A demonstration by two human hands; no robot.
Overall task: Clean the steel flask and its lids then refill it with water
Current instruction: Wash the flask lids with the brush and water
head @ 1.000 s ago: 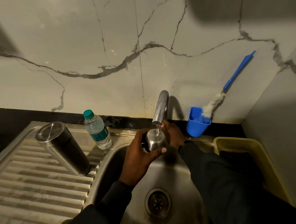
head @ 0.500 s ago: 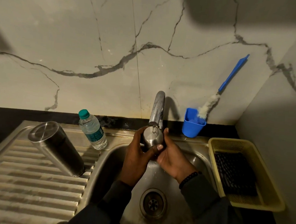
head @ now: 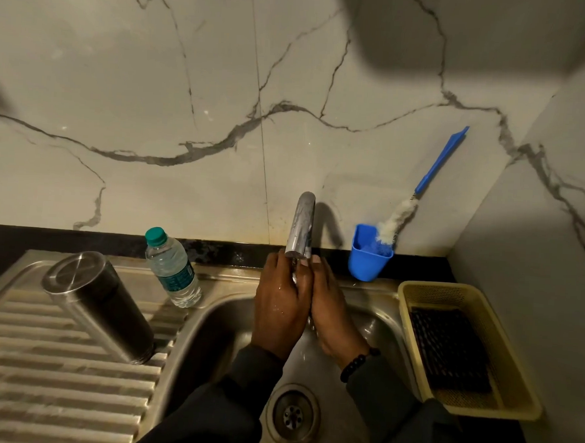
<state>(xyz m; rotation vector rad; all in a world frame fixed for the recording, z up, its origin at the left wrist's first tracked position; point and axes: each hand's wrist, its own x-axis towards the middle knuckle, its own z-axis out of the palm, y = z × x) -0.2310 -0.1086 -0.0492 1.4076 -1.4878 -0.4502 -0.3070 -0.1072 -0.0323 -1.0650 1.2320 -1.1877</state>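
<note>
Flask (head: 100, 304) stands upside down on the ribbed drainboard (head: 56, 371), left of the basin, tilted, steel base facing up, dark body below. Just behind and to its right, a water bottle (head: 173, 269) with green cap, upright at the drainboard's back edge.

Both hands over the sink (head: 218, 322), directly under the tap (head: 301, 225). Left hand (head: 279, 308) and right hand (head: 333, 315) are pressed close together, palms facing each other, fingers fairly straight and pointing up toward the spout. A sliver of shiny metal or water shows in the gap between them near the fingertips; cannot tell whether a lid is held there or what each hand grips. Wet sheen on the back of the left hand. Dark bead bracelet (head: 358, 362) on the right wrist; dark sleeves on both arms.

Drain (head: 293, 414) lies below the hands, near the bottom of the basin.

Right of the tap, a blue cup (head: 367, 259) stands against the wall, with a brush (head: 422, 184) leaning out of it: white bristles down at the cup's rim, blue handle slanting up and right along the marble wall (head: 189, 97). Further right, a yellow basket (head: 513, 378) sits on the tabletop beside the sink, holding a dark ribbed pad (head: 450, 348).
</note>
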